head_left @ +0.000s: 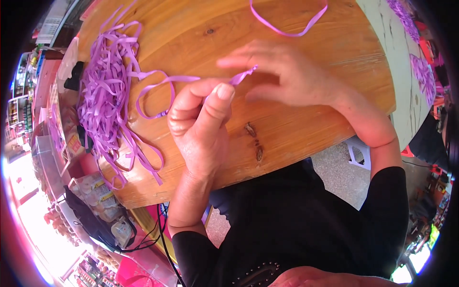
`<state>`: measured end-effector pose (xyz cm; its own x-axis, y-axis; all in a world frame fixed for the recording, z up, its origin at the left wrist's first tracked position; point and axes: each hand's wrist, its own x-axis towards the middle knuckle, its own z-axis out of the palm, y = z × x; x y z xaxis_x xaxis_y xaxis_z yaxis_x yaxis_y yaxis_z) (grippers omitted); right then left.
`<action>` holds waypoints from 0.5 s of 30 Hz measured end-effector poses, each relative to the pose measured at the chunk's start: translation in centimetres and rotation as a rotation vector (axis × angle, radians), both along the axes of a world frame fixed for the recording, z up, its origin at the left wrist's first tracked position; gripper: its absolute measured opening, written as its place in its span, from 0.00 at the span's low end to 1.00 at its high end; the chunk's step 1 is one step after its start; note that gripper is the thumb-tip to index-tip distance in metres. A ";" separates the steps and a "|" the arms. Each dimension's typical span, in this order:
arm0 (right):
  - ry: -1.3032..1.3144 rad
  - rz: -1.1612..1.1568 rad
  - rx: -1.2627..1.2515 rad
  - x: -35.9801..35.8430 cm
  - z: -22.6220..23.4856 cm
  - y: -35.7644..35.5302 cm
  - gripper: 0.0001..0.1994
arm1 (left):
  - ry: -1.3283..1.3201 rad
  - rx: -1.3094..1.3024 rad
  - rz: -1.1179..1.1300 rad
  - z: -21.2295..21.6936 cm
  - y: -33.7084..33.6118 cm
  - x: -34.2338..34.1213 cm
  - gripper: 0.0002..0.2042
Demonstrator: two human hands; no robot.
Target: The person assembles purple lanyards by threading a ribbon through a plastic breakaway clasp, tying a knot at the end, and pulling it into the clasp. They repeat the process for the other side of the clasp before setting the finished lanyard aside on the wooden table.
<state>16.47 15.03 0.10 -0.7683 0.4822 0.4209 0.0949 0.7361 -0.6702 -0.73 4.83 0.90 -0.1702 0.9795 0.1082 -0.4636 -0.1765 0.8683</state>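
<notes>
A purple ribbon (241,76) is pinched between the thumb and forefinger of my left hand (203,117). Its short end sticks out past the fingertips, twisted and pointing up to the right. From the other side of that hand the ribbon runs left in a loose loop towards a big tangled heap of purple ribbon (107,91) on the table's left side. My right hand (291,74), somewhat smeared by motion, hovers just right of the twisted end. Its fingers and thumb are apart, with nothing seen between them.
Both hands are over a wooden table (334,52) with dark knots. A separate purple ribbon loop (289,34) lies at the far edge. More purple ribbon (423,79) rests on a pale surface at right. A white stool (357,154) stands below, and black cables (161,234) hang at lower left.
</notes>
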 end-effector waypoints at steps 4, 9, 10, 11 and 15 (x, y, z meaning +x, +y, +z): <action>0.042 0.134 -0.070 -1.8 0.0 -1.4 0.31 | 0.051 0.130 -0.044 1.4 -0.3 1.6 0.04; 0.103 0.268 -0.136 -2.5 0.3 -3.2 0.23 | 0.020 0.261 -0.188 5.3 -1.8 2.3 0.07; 0.089 0.274 -0.107 -2.2 0.5 -3.5 0.19 | -0.010 0.289 -0.209 6.2 -1.8 1.9 0.07; 0.136 0.317 0.010 -2.1 0.6 -3.5 0.09 | -0.048 0.319 -0.220 7.2 -2.0 1.1 0.08; 0.077 0.256 -0.123 0.0 1.5 -2.3 0.07 | -0.182 0.399 -0.186 10.7 -2.5 -3.0 0.11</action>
<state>16.51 12.77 1.64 -0.8394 0.3283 0.4331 -0.1379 0.6421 -0.7541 -3.76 2.33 11.60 -0.0470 0.8833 0.4665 -0.6571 -0.3791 0.6516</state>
